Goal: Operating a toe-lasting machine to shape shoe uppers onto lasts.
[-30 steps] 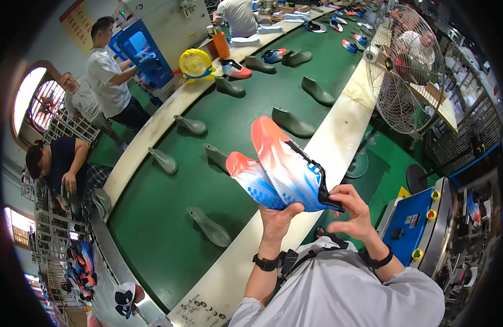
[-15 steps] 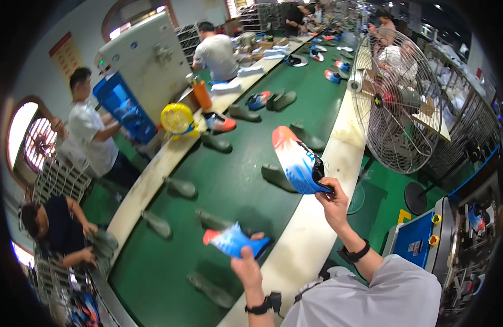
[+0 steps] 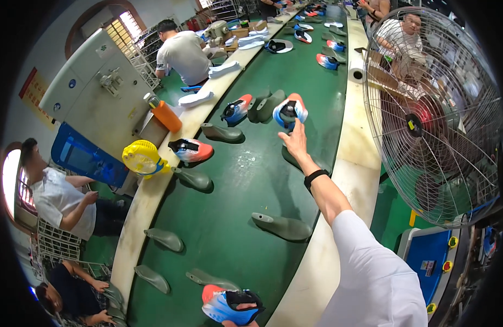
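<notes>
My right arm reaches far out over the green conveyor belt [image 3: 235, 185]. A red, white and blue shoe upper [image 3: 298, 103] with a dark opening rests there, and my right hand [image 3: 296, 139] is at its heel end. The thumb and forefinger are spread apart, the forefinger's tip against the heel edge. Low in the picture my left hand [image 3: 243, 322] grips another shoe upper [image 3: 221, 308] in the same colours. Some of its fingers show inside the opening; the rest of the hand is cut off by the lower edge. Beside that upper lies a grey-green shoe last [image 3: 210, 279].
More shoe lasts [image 3: 281, 226] and shoe uppers [image 3: 191, 150] lie along the belt. Pale ledges [image 3: 358, 158] border it. A large caged fan [image 3: 434, 117] stands at right; a yellow fan [image 3: 143, 158] and orange bottle [image 3: 165, 115] are at left. Several people work around the line.
My right hand has moved forward and left with its shoe upper, which now rests on the belt as the fingers spread. My left hand's upper appears lower in the picture. The view has shifted.
</notes>
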The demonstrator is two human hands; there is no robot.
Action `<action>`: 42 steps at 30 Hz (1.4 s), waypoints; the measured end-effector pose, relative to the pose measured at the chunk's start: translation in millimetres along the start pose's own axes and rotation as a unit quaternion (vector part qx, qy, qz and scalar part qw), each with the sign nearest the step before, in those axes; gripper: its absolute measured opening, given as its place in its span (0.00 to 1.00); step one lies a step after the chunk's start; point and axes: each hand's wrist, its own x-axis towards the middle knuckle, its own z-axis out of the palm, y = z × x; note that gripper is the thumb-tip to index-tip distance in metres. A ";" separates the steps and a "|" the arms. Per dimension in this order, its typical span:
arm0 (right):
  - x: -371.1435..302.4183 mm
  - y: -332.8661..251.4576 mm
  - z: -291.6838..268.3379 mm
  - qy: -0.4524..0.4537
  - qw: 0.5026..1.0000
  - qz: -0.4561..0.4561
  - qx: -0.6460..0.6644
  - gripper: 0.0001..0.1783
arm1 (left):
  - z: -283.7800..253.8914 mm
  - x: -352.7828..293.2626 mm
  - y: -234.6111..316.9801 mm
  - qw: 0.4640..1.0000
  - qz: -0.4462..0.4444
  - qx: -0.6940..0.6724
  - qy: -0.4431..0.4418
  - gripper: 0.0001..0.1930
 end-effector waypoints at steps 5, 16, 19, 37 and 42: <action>-82.1 -82.2 -56.3 -0.215 0.947 -0.031 0.235 0.15 | 48.9 40.8 -22.1 0.986 -0.045 -0.130 -0.097 0.29; -197.9 -131.3 -198.4 -0.260 0.940 -0.037 0.217 0.15 | 153.4 47.4 -88.5 0.948 -0.108 -0.026 -0.299 0.23; -177.6 -74.7 -177.7 -0.237 0.955 -0.099 0.147 0.15 | 126.5 27.1 -73.4 0.957 -0.169 0.110 -0.210 0.21; -458.3 -99.8 -477.7 -0.276 0.961 0.000 -0.015 0.21 | -63.3 -98.8 -36.2 0.879 -0.209 0.178 -0.390 0.23; -536.7 -107.3 -668.6 0.133 0.925 0.015 -0.356 0.15 | -38.3 -142.9 -80.3 0.722 -0.310 0.218 -0.579 0.26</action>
